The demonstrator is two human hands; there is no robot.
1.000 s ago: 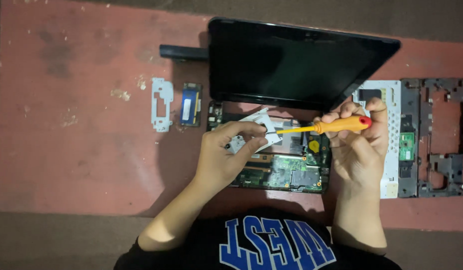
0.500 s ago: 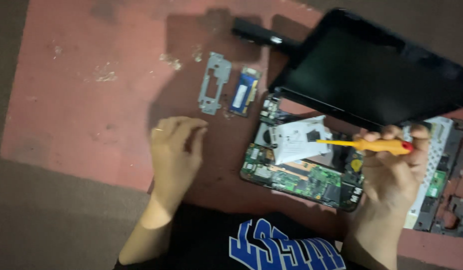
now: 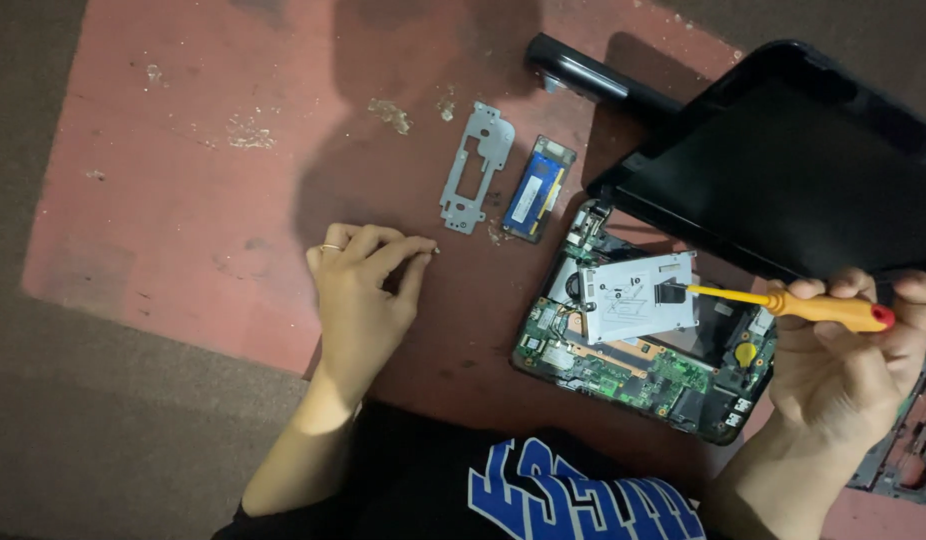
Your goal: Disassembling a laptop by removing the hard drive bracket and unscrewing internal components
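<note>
Since 0.5 s ago, left hand settled on mat, fingertips pinched at 9 o'clock of laptop; contents indiscernible, likely a screw. Right hand clenches screwdriver, tip over drive. Risk: tip slips, gouging board; a screw could roll off.

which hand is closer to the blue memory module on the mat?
Left. The left hand rests on the red mat, just below-left of the blue memory module. The right hand holds the screwdriver far off, beyond the open laptop base.

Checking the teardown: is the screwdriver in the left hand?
No, the right hand grips the orange screwdriver; the left hand rests fingertips on the red mat.
</note>
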